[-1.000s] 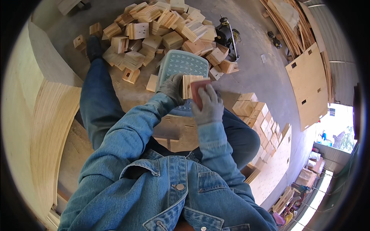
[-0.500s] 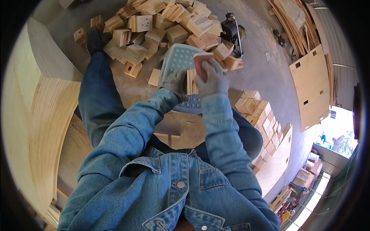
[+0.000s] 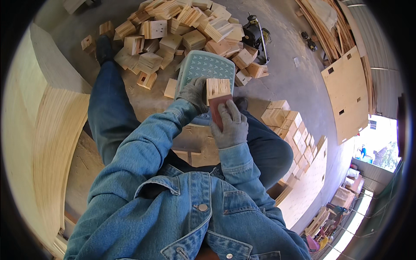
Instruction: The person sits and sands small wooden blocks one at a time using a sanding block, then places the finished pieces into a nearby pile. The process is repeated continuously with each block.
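Note:
My left hand [image 3: 193, 94], in a grey glove, grips a pale plywood block [image 3: 218, 88] by its left side, above a light blue-green plastic stool [image 3: 210, 62]. The block's layered end faces up toward me. In my gloved right hand [image 3: 232, 128] is a reddish-brown sanding block [image 3: 217, 109], fingers spread over its right side. Its upper edge meets the near side of the plywood block. The underside of the plywood block and most of my left fingertips are hidden.
Beyond the stool lies a loose heap of plywood blocks [image 3: 193, 40]. Stacked blocks [image 3: 289, 124] stand by my right knee. A black tool with a metal bar [image 3: 263, 41] rests right of the heap. Large curved plywood sheets [image 3: 54, 143] rise at my left.
My right hand has moved down toward me with the sanding block, from the plywood block's right side to its near edge. The plywood block has been tilted, so its layered end now shows.

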### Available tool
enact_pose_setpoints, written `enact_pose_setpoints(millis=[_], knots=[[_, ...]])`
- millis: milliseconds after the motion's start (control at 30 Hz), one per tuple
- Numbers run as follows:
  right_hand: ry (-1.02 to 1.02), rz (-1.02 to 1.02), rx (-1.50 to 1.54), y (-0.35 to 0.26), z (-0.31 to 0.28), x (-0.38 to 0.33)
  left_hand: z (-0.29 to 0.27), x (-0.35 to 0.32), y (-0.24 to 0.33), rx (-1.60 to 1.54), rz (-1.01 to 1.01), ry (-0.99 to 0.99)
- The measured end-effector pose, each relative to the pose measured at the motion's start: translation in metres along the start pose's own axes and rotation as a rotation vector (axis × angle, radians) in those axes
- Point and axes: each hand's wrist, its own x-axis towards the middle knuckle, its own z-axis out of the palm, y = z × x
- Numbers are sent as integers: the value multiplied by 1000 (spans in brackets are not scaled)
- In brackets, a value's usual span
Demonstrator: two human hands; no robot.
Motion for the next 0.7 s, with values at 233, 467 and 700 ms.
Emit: enact_pose_setpoints(millis=[233, 467, 700], knots=[[39, 0, -62, -10, 5, 43, 4, -2, -7, -13, 58, 0], [-18, 49, -116, 7, 24, 136, 6, 1, -1, -36, -4, -12], [-3, 10, -53, -9, 7, 52, 0, 0, -1, -27, 49, -16]])
